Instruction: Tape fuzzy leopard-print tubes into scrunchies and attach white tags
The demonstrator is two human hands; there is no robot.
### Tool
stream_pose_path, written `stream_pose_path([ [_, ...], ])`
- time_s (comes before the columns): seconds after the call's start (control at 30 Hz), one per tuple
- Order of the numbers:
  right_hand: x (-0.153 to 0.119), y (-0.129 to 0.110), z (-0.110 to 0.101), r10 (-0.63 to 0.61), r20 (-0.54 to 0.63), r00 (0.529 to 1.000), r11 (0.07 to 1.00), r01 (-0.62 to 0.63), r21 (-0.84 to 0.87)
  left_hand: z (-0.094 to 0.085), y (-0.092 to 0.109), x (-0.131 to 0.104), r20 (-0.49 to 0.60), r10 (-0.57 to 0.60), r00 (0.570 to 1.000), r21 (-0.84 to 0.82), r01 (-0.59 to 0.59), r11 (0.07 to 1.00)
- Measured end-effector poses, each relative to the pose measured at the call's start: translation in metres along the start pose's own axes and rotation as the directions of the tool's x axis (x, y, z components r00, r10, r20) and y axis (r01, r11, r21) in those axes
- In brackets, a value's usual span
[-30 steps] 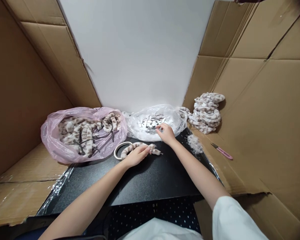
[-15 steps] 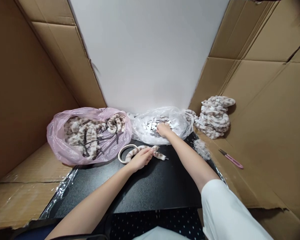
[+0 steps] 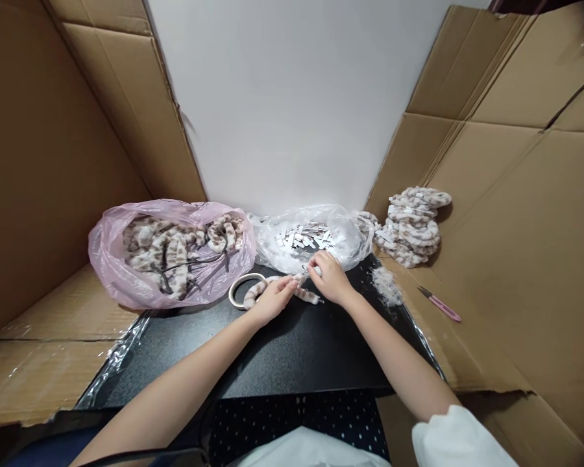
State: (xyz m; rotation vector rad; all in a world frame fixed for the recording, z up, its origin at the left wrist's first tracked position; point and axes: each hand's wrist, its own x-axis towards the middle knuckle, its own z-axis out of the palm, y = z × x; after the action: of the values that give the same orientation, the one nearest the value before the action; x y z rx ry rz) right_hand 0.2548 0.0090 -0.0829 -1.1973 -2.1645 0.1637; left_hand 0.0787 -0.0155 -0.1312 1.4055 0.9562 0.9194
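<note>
On the black table, my left hand (image 3: 275, 299) pinches one end of a fluffy brown-and-white striped strip (image 3: 307, 296). My right hand (image 3: 329, 277) is closed close beside it, with a small pale piece at its fingertips, too small to make out fully. The strip's left part lies over a cream tape roll (image 3: 238, 285). Behind my hands, a clear plastic bag (image 3: 277, 258) holds many small white tags (image 3: 299, 235).
A pink bag (image 3: 108, 259) with furry strips and dark cords stands left. At right are a pile of furry strips (image 3: 413, 227), loose fluff (image 3: 387, 285) and pink-handled snips (image 3: 442, 306). Cardboard walls (image 3: 525, 194) rise on both sides.
My right hand has come out of the clear bag, back towards my left hand at the strip's end. My left hand still holds the strip. The whole view has shifted slightly.
</note>
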Motion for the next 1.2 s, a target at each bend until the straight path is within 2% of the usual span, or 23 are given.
stream_pose_path([
  [0.1,-0.016,-0.002,0.010,-0.013,-0.071,0.997,0.998,0.017,0.056,0.000,0.000,0.000,-0.014,0.021,1.000,0.023,-0.021,1.000],
  [0.2,-0.021,-0.003,0.016,-0.035,-0.092,0.995,0.997,0.041,0.064,-0.001,0.002,0.001,-0.031,0.030,0.999,0.040,-0.029,0.999],
  [0.43,-0.030,-0.009,0.022,-0.120,-0.071,0.990,0.993,0.120,0.000,0.000,0.003,-0.001,-0.045,0.002,0.999,0.029,0.000,1.000],
  [0.53,-0.033,-0.013,0.027,-0.138,-0.045,0.989,0.989,0.140,0.044,-0.001,0.001,-0.002,-0.029,-0.023,0.999,0.002,0.023,1.000],
  [0.6,-0.033,-0.013,0.032,-0.071,-0.078,0.994,0.979,0.084,0.184,-0.002,0.000,-0.001,-0.015,-0.042,0.999,-0.024,0.042,0.999],
  [0.63,-0.033,-0.013,0.035,0.006,-0.107,0.994,0.957,0.025,0.289,-0.003,-0.001,-0.001,-0.009,-0.052,0.999,-0.038,0.051,0.998],
  [0.7,-0.033,-0.012,0.042,0.198,-0.128,0.972,0.851,-0.106,0.515,-0.003,-0.002,-0.001,0.005,-0.066,0.998,-0.060,0.067,0.996],
  [0.77,-0.032,-0.010,0.048,0.306,-0.068,0.950,0.729,-0.187,0.659,-0.004,-0.003,-0.001,0.020,-0.068,0.997,-0.065,0.069,0.995],
  [0.83,-0.032,-0.008,0.052,0.300,-0.003,0.954,0.673,-0.210,0.709,-0.004,-0.004,-0.001,0.038,-0.058,0.998,-0.056,0.061,0.997],
  [0.9,-0.031,-0.007,0.054,0.281,0.019,0.959,0.659,-0.207,0.723,-0.004,-0.004,-0.002,0.057,-0.048,0.997,-0.039,0.051,0.998],
  [1.2,-0.031,-0.003,0.058,0.346,0.001,0.938,0.612,-0.226,0.758,-0.012,0.007,-0.002,0.080,-0.053,0.995,0.109,0.044,0.993],
])
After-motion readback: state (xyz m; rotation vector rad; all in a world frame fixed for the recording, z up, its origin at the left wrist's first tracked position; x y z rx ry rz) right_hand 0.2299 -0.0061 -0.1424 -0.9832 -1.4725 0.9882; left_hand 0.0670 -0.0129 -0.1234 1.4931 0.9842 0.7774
